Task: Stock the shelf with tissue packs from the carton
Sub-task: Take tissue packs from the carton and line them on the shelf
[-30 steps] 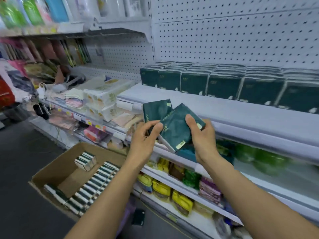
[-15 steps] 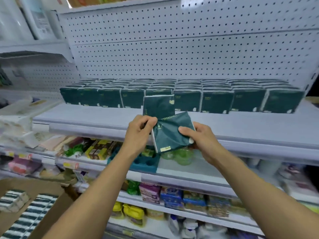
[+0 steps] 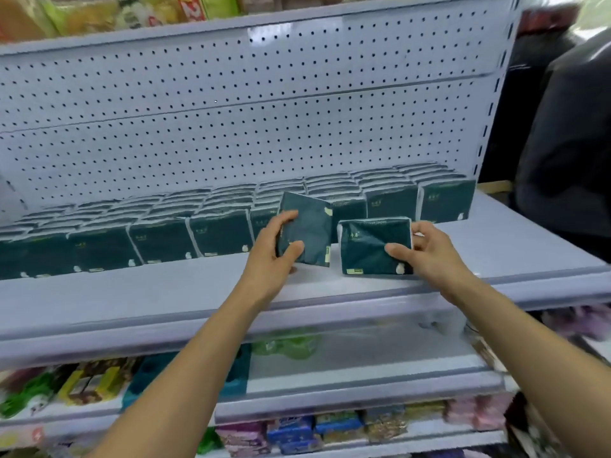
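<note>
a shop: pegboard-backed shelf (image 3: 231,292) of dark green tissue packs (image 3: 165,239), packaged goods (image 3: 330,428) below

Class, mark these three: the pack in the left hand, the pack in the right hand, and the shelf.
left-hand tissue pack (image 3: 309,231), head view, middle of its front face
right-hand tissue pack (image 3: 367,244), head view, front face
shelf (image 3: 165,292), head view, bare board

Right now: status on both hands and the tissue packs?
Left hand grips one dark green plastic-wrapped tissue pack, tilted. Right hand grips another, upright on the white metal shelf. Stocked row behind; nothing blocking.
</note>
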